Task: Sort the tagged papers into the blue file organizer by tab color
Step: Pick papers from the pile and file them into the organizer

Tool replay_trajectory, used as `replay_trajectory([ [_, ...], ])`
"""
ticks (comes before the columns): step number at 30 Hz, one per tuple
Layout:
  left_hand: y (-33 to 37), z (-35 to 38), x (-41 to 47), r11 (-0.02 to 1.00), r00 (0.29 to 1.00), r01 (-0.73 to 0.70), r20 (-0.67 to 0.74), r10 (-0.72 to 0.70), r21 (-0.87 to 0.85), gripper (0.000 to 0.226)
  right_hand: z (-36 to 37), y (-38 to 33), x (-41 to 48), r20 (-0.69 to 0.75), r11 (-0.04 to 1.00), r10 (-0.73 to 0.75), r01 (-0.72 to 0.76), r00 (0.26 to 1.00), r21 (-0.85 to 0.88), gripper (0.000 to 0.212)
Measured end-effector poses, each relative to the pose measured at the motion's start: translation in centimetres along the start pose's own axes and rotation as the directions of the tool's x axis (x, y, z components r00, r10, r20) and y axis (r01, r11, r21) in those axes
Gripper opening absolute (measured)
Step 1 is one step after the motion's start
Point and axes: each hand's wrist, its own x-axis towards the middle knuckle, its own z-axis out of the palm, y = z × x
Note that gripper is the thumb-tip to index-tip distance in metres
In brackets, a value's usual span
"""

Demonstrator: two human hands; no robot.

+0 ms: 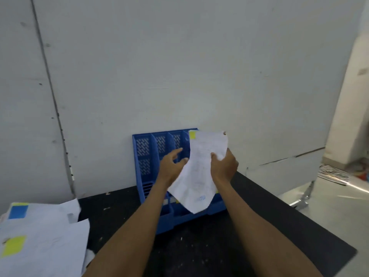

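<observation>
A blue file organizer (143, 156) with several upright slots stands against the wall at the back of the black table (199, 246). In front of its right slots I hold a white paper (199, 176) with a yellow tab at its top left corner. My right hand (223, 166) grips the paper's right edge near the middle. My left hand (171, 166) touches the left edge with thumb and fingers spread. The paper curls and hides the organizer's right side.
A loose pile of tagged papers (40, 240) lies at the table's left front, showing a yellow tab and a blue tab. A white wall stands right behind the organizer. To the right, beyond the table edge, is a lower shiny surface (329, 206) with striped items.
</observation>
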Motion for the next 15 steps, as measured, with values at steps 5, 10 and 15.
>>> replay_trajectory([
  [5,1.0,7.8,2.3,0.989,0.961,0.110,0.264,-0.080,-0.099,0.061,0.5,0.6,3.9,-0.268,0.941,-0.330,0.293,0.905,-0.168,0.017],
  [10,1.3,11.7,3.9,0.936,0.924,0.247,0.352,-0.149,-0.251,0.040,2.2,2.3,5.2,-0.179,0.842,-0.537,0.510,0.824,-0.177,0.023],
  [15,-0.6,12.4,5.5,0.884,0.922,0.310,0.338,-0.189,-0.350,0.038,3.8,5.6,5.5,0.097,0.903,-0.368,0.380,0.925,-0.201,0.027],
])
